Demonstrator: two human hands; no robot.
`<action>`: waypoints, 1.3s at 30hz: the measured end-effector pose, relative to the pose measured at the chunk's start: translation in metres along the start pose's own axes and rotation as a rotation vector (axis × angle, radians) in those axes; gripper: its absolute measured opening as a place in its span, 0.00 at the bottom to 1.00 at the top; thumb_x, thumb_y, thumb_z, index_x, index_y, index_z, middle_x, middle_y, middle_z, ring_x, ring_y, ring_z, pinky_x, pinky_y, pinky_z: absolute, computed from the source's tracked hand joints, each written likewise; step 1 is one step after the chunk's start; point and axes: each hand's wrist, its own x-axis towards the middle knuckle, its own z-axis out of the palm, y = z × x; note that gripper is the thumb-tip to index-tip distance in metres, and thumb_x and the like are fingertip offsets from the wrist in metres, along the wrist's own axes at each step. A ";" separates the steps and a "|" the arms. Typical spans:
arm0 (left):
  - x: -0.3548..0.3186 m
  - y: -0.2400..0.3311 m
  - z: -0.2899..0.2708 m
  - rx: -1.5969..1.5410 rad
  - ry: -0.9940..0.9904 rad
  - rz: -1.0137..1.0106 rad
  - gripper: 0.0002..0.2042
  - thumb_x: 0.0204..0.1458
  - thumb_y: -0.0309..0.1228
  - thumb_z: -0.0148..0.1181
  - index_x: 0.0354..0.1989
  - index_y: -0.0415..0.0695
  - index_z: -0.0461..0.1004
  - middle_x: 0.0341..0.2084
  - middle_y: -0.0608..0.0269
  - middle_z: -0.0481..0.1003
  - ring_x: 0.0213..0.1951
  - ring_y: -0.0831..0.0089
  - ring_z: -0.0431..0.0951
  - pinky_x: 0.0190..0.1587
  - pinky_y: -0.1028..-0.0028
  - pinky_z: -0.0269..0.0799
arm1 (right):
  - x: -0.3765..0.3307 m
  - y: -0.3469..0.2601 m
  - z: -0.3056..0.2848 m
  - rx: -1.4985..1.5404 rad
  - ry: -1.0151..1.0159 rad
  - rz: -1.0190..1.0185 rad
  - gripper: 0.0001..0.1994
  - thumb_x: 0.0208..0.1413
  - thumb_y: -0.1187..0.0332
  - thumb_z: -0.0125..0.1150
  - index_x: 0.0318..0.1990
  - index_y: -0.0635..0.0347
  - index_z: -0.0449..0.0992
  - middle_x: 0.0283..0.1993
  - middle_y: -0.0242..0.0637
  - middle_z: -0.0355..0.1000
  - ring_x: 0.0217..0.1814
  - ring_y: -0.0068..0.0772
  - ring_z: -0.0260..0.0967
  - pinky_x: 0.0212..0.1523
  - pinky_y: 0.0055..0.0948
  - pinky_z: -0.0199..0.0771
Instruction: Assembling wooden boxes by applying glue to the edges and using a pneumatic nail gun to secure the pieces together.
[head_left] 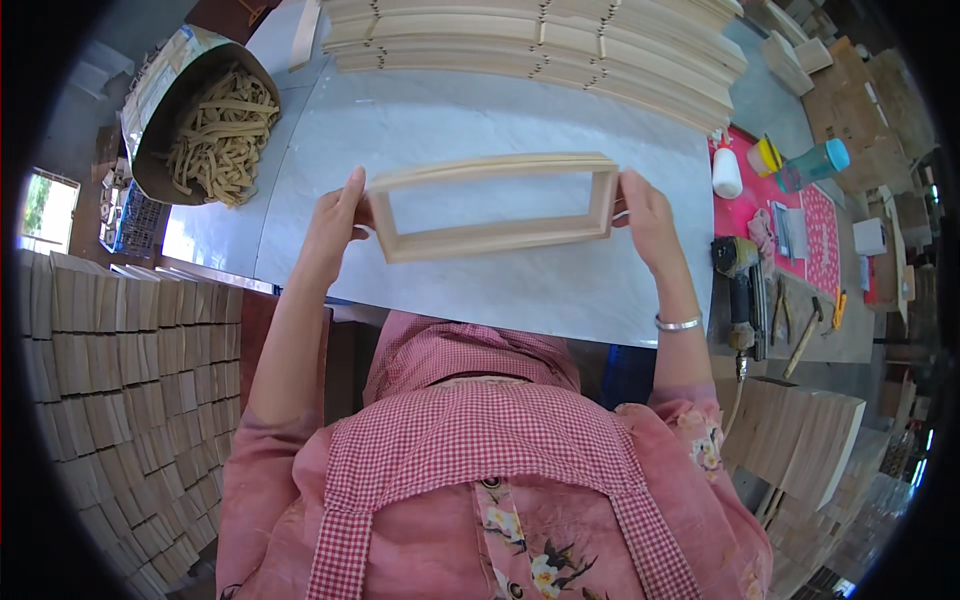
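Observation:
Between my two hands is a long rectangular wooden frame [497,238], pale and open through its middle. My left hand [337,222] grips its left end, the thumb up along the corner and the fingers behind. At the other end my right hand [643,215] holds the short side, with its fingers partly hidden by the wood. The frame is tilted, so its far long side shows above the near one. Beneath it lies the pale marbled tabletop [480,120].
Stacked wooden slats [530,40] lie across the far table. A box of rubber-like strips [225,130] stands left. Right are a white glue bottle [727,172], a nail gun [740,290], pliers [781,312] and a hammer [804,338]. Wood pieces [120,370] are piled lower left.

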 end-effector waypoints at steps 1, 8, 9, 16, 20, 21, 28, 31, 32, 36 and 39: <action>0.009 -0.003 0.008 -0.035 -0.004 -0.006 0.20 0.66 0.43 0.54 0.43 0.34 0.79 0.33 0.59 0.78 0.35 0.75 0.73 0.39 0.75 0.72 | 0.011 0.008 -0.001 -0.065 -0.007 0.105 0.18 0.64 0.60 0.60 0.50 0.68 0.76 0.51 0.44 0.76 0.46 0.35 0.73 0.49 0.32 0.73; 0.013 -0.042 0.009 -0.145 0.220 0.102 0.15 0.65 0.39 0.56 0.30 0.41 0.74 0.25 0.66 0.72 0.30 0.79 0.68 0.33 0.79 0.66 | 0.039 0.064 -0.055 -0.611 0.424 -0.277 0.19 0.64 0.57 0.57 0.51 0.66 0.76 0.49 0.49 0.76 0.46 0.43 0.74 0.50 0.39 0.74; 0.009 -0.054 -0.003 -0.202 0.234 0.108 0.15 0.65 0.37 0.56 0.27 0.43 0.71 0.23 0.67 0.70 0.27 0.80 0.66 0.31 0.80 0.64 | 0.048 0.073 -0.086 -0.793 0.599 -0.383 0.20 0.63 0.56 0.58 0.52 0.66 0.76 0.48 0.50 0.76 0.47 0.46 0.73 0.50 0.40 0.75; -0.019 -0.080 -0.017 -0.125 0.364 0.061 0.19 0.59 0.31 0.62 0.20 0.48 0.59 0.15 0.73 0.58 0.21 0.81 0.56 0.27 0.80 0.57 | 0.094 0.086 -0.198 -1.236 0.845 0.182 0.31 0.53 0.47 0.64 0.54 0.65 0.72 0.48 0.55 0.75 0.51 0.56 0.72 0.51 0.47 0.75; -0.025 -0.079 -0.011 0.106 0.426 0.098 0.20 0.56 0.27 0.64 0.20 0.48 0.56 0.17 0.74 0.54 0.23 0.79 0.51 0.27 0.78 0.55 | 0.109 0.097 -0.221 -1.021 0.777 0.367 0.36 0.50 0.44 0.67 0.56 0.65 0.69 0.52 0.57 0.75 0.50 0.57 0.76 0.52 0.46 0.76; -0.023 -0.078 -0.007 0.108 0.432 0.090 0.20 0.56 0.27 0.64 0.20 0.48 0.56 0.17 0.74 0.54 0.23 0.79 0.51 0.27 0.78 0.55 | 0.111 0.105 -0.230 -1.023 0.767 0.366 0.36 0.50 0.44 0.67 0.56 0.65 0.69 0.52 0.57 0.75 0.50 0.57 0.76 0.52 0.46 0.76; -0.033 -0.054 0.034 0.117 0.552 0.389 0.06 0.53 0.22 0.61 0.27 0.41 0.70 0.22 0.68 0.66 0.25 0.75 0.64 0.32 0.76 0.63 | 0.074 0.054 -0.177 -0.203 1.078 -0.081 0.33 0.53 0.54 0.72 0.59 0.66 0.67 0.53 0.53 0.72 0.50 0.42 0.75 0.43 0.33 0.81; -0.038 -0.062 0.050 0.394 0.385 0.829 0.08 0.48 0.20 0.66 0.36 0.41 0.78 0.35 0.63 0.77 0.35 0.68 0.74 0.43 0.70 0.71 | 0.011 0.013 -0.115 -0.015 0.905 -0.285 0.30 0.57 0.61 0.71 0.60 0.67 0.64 0.52 0.49 0.70 0.47 0.37 0.74 0.37 0.26 0.80; -0.042 -0.058 0.063 0.481 0.421 0.975 0.08 0.47 0.21 0.67 0.37 0.42 0.78 0.37 0.63 0.78 0.37 0.66 0.75 0.45 0.68 0.72 | 0.002 0.013 -0.093 -0.012 0.884 -0.286 0.29 0.58 0.62 0.70 0.60 0.66 0.64 0.51 0.49 0.70 0.46 0.37 0.74 0.37 0.25 0.80; -0.046 -0.058 0.109 0.826 0.137 1.092 0.24 0.54 0.34 0.61 0.61 0.44 0.69 0.67 0.52 0.63 0.70 0.54 0.60 0.73 0.56 0.53 | -0.024 0.015 -0.005 0.085 0.745 -0.317 0.24 0.59 0.65 0.67 0.58 0.62 0.66 0.50 0.48 0.69 0.41 0.35 0.72 0.34 0.24 0.78; -0.049 -0.064 0.125 0.787 0.110 1.064 0.25 0.55 0.36 0.61 0.61 0.43 0.69 0.68 0.47 0.61 0.71 0.52 0.59 0.74 0.54 0.50 | -0.035 0.017 0.052 0.062 0.431 -0.245 0.22 0.57 0.67 0.66 0.56 0.60 0.68 0.51 0.45 0.69 0.41 0.35 0.71 0.35 0.23 0.77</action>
